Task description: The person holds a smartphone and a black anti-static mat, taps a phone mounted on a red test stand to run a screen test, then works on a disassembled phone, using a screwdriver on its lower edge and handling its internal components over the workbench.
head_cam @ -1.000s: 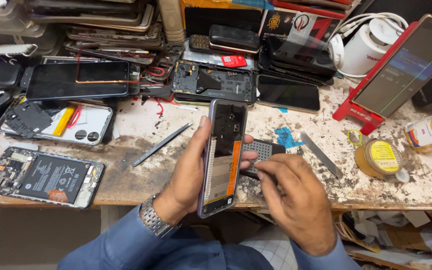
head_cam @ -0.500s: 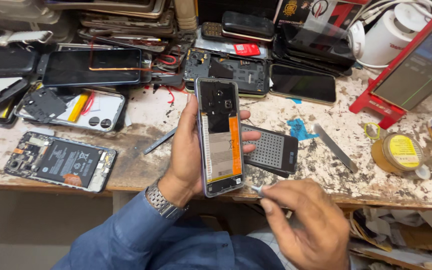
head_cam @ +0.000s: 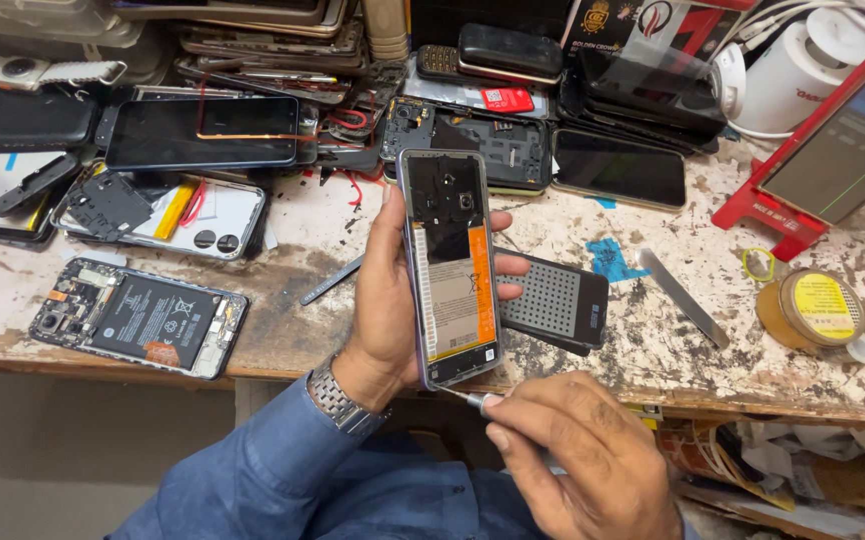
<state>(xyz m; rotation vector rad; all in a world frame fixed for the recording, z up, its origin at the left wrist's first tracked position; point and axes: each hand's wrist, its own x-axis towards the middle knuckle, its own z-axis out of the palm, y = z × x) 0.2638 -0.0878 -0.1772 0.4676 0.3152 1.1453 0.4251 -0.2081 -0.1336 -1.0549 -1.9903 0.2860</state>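
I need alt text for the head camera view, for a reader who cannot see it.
The left hand holds an opened phone upright above a worn workbench, while the right hand points a small screwdriver at its lower edge. Dismantled phones surround them.

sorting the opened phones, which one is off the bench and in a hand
The opened phone with the orange-labelled battery, gripped upright in the left hand. The other opened phones lie flat on the bench.

Worn, paint-stained desk (head_cam: pixel 283 300). Opened phone (head_cam: pixel 140 318) near front left edge. Metal strip (head_cam: pixel 683 297) and yellow-lidded tin (head_cam: pixel 813 310) toward right. Phone pile (head_cam: pixel 513 90) along back edge.
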